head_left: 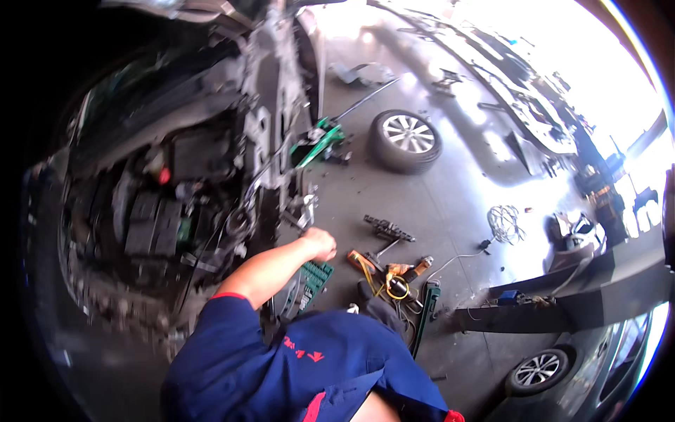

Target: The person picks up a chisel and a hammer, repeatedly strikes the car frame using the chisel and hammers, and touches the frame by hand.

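Note:
My left hand [320,244] reaches out at the end of a bare forearm, beside the stripped front edge of a car [271,133]. Its fingers are curled closed; whatever they grip, if anything, is too small to make out. Just below the hand lies a green tool case [314,278] with slots in it, partly hidden by my arm and shirt. To the left, the open engine bay [155,218] shows dark parts and hoses. My right hand does not show.
A green floor jack [320,144] stands by the car, near a loose wheel [408,137]. Orange-and-black power tools [401,274] with a yellow cord lie by my feet. Farther right are a coiled cable [505,224], a dark lift arm [562,299] and another car's wheel [538,371].

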Available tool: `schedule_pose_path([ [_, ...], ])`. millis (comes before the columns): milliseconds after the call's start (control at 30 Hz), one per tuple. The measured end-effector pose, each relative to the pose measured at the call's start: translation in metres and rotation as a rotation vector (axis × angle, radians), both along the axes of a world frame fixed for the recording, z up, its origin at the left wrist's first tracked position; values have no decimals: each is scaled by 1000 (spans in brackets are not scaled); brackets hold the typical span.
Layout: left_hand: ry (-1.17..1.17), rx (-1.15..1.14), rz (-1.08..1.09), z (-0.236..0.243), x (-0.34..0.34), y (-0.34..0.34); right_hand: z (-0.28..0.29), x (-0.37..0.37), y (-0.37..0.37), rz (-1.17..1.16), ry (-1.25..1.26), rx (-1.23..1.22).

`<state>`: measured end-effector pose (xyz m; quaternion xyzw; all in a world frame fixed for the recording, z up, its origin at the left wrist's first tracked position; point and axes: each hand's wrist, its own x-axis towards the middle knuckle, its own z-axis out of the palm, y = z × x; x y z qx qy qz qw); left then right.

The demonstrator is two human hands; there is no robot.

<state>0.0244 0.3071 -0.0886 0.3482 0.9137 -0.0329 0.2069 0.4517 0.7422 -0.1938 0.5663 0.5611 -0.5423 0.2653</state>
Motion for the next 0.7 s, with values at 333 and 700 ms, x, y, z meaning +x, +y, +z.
schedule_pose_path([
  [333, 8, 193, 735, 7, -142, 33, 22, -66, 32, 174, -15, -8],
  [700, 13, 184, 420, -4, -22, 26, 8, -241, 158, 536, 146, 229],
])
